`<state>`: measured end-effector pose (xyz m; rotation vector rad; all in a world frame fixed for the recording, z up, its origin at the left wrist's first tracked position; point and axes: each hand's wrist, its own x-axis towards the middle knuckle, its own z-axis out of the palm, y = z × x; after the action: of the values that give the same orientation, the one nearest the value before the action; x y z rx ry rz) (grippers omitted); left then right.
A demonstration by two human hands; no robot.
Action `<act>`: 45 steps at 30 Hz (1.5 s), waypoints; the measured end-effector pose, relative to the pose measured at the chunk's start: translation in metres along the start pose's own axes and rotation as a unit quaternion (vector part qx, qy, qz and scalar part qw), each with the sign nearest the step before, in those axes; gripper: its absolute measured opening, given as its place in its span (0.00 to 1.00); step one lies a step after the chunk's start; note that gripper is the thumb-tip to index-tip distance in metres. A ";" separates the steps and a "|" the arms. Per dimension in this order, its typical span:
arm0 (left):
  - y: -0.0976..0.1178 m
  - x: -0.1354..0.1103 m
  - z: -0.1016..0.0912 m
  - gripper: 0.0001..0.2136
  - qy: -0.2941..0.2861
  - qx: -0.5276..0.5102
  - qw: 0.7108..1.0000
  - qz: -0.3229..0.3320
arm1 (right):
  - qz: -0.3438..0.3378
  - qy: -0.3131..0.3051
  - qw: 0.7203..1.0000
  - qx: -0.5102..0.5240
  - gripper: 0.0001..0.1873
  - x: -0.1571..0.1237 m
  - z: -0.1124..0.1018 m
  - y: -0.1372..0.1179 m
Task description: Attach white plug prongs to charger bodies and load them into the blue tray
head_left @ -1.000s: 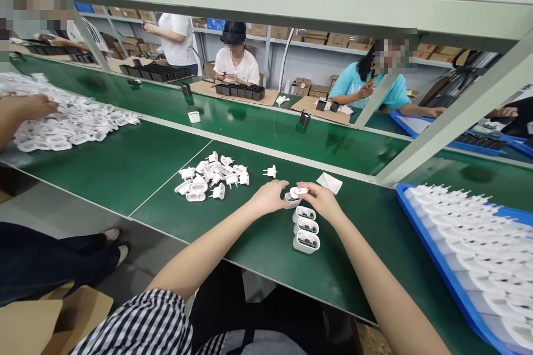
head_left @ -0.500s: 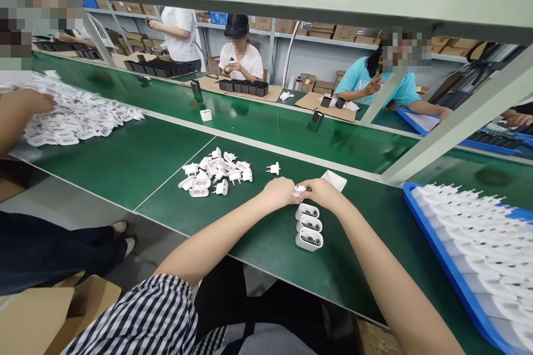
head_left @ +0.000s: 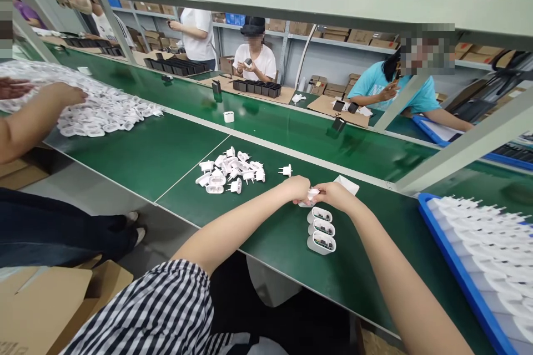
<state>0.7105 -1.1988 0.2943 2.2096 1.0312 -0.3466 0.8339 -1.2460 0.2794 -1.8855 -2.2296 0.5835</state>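
Over the green bench, both of my hands meet at a small white plug cover [head_left: 313, 194]. The fingers of my right hand [head_left: 335, 197] pinch it from the right. My left hand [head_left: 298, 187] closes round a white charger housing [head_left: 307, 204] just beneath the cover; the fingers partly hide where the parts meet. Three open white housings [head_left: 321, 227] stand upright in a row nearer to me, circuit boards showing inside. A single plug cover [head_left: 285, 170] with two pins lies beyond my left hand, and a loose pile of such covers [head_left: 233, 169] lies to the left.
At the right stands a blue tray [head_left: 458, 277] filled with rows of white plug chargers [head_left: 491, 255]. A white paper piece [head_left: 347, 184] lies behind my right hand. A co-worker's hand [head_left: 62, 94] reaches over a big white heap [head_left: 112, 113]. A slanted frame post [head_left: 453, 122] rises beyond.
The view has swung left, so the bench things sit farther right. My hands stay together, with the white housing now showing under the cover. The co-worker's hand at left has moved over the heap.
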 end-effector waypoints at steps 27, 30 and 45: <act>0.011 -0.042 0.020 0.17 0.041 -0.335 0.933 0.128 | -0.026 0.340 0.940 0.017 0.09 -0.078 0.008 -0.014; 0.001 -0.044 0.022 0.14 0.113 -0.176 0.972 0.110 | -0.004 0.294 0.955 0.039 0.09 -0.081 0.013 -0.006; -0.005 -0.023 0.058 0.13 0.180 -0.073 0.965 0.179 | 0.054 0.169 0.983 0.050 0.11 -0.067 0.024 -0.006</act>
<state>0.6939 -1.2478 0.2600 2.3116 0.7804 0.2930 0.8326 -1.3165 0.2684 -1.8993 -1.8627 0.3506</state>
